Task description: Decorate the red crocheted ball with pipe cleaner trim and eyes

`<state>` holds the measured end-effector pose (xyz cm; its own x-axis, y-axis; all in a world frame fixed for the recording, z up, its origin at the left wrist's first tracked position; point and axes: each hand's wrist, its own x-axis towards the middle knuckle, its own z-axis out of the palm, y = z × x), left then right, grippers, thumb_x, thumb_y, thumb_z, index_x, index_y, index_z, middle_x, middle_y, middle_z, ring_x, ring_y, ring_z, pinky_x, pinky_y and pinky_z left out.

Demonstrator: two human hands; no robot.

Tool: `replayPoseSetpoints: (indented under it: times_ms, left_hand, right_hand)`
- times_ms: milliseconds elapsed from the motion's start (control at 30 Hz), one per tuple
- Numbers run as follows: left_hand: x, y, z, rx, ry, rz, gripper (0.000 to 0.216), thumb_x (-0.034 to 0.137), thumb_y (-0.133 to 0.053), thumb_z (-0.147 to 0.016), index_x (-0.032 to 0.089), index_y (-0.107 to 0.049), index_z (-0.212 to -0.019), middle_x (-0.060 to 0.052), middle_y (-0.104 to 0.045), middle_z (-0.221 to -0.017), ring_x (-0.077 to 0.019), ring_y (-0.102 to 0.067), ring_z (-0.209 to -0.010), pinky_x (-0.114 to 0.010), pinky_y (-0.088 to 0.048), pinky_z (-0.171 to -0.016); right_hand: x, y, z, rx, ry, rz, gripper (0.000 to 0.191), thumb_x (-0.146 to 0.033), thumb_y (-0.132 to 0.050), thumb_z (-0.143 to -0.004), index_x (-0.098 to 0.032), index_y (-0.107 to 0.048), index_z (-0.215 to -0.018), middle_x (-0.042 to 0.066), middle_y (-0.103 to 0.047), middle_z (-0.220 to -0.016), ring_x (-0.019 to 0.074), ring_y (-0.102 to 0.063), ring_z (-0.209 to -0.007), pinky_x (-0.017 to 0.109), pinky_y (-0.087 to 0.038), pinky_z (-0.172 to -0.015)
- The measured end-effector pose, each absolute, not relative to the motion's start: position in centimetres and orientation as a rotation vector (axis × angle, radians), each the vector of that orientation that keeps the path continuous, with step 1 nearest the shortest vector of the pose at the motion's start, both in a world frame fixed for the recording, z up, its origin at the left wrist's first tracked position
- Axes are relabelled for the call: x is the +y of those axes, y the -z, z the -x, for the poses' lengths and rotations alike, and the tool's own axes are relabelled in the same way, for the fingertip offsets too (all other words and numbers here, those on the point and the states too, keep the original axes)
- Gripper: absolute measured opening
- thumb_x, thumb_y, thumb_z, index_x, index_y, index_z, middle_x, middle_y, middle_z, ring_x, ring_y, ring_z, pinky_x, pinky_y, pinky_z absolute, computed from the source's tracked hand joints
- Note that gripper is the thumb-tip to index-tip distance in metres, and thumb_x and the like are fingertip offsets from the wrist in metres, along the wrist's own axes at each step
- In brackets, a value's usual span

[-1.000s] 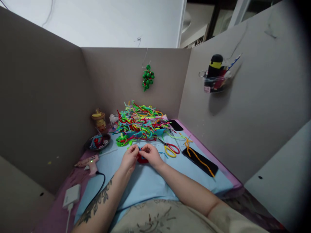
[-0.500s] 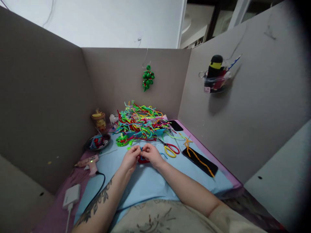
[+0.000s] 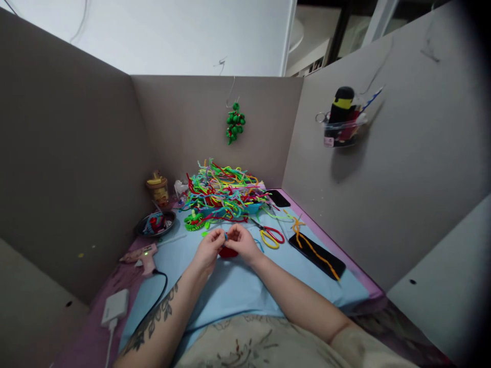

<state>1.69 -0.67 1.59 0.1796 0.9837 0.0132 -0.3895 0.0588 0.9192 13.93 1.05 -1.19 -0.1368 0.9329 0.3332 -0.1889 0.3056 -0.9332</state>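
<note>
Gray partitions [image 3: 184,112] around a pale-blue table cover [image 3: 230,291]; multicolored pipe-cleaner heap [image 3: 226,191] at rear. Near center, left hand [image 3: 208,249] and right hand [image 3: 244,245] close together at a partly hidden red piece [image 3: 228,252], fingertips pinched on a small blue strand [image 3: 226,236].

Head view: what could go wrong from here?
The small, thin blue piece pinched between the left hand and right hand could slip, being mostly hidden by the fingers.

The thin black cord of the pink pistol-shaped glue gun runs beside the left forearm, which might snag it.

The red-and-yellow-handled scissors lie near the right hand and might get knocked.
</note>
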Motion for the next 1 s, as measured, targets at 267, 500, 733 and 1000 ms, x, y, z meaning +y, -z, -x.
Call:
replayPoseSetpoints:
  times_ms: [267,500,733,1000]
  left_hand:
    - [-0.4,-1.1,-1.7,0.877,-1.282,-0.936,0.029,0.031,-0.076,-0.057,0.015,-0.054,-0.066,0.006,-0.045,-0.053,-0.0052,-0.036,-0.046,-0.02,-0.024,-0.046]
    - [-0.2,-0.9,-1.4,0.898,-1.283,-0.942,0.028,0.028,-0.076,-0.054,0.013,-0.055,-0.066,0.007,-0.045,-0.05,-0.004,-0.035,-0.044,-0.018,-0.023,-0.043]
    - [0.0,-1.1,-0.8,0.887,-1.188,-0.867,0.032,0.03,-0.079,-0.054,0.012,-0.058,-0.069,0.004,-0.051,-0.055,-0.0037,-0.041,-0.046,-0.016,-0.028,-0.044]
    - [0.0,-1.1,-0.8,0.78,-1.108,-0.827,0.032,0.03,-0.081,-0.054,0.013,-0.056,-0.066,0.004,-0.05,-0.056,-0.0038,-0.041,-0.047,-0.016,-0.028,-0.042]
  right_hand:
    - [-0.1,0.4,-13.9,-1.526,-0.911,0.811,0.013,-0.025,-0.061,-0.072,-0.02,-0.052,-0.081,-0.003,-0.053,-0.071,0.0118,-0.051,-0.064,0.024,-0.041,-0.061]
    - [0.6,0.9,-13.8,-1.406,-1.007,0.815,0.015,-0.028,-0.064,-0.07,-0.018,-0.055,-0.076,-0.003,-0.055,-0.068,0.011,-0.051,-0.062,0.023,-0.04,-0.061]
    - [0.9,1.1,-13.9,-1.334,-0.996,0.831,0.018,-0.025,-0.067,-0.067,-0.018,-0.053,-0.077,-0.005,-0.055,-0.066,0.0101,-0.049,-0.059,0.022,-0.039,-0.058]
    - [1.1,1.1,-14.2,-1.352,-0.919,0.905,0.016,-0.027,-0.066,-0.067,-0.018,-0.054,-0.073,-0.003,-0.054,-0.067,0.0108,-0.049,-0.059,0.023,-0.04,-0.058]
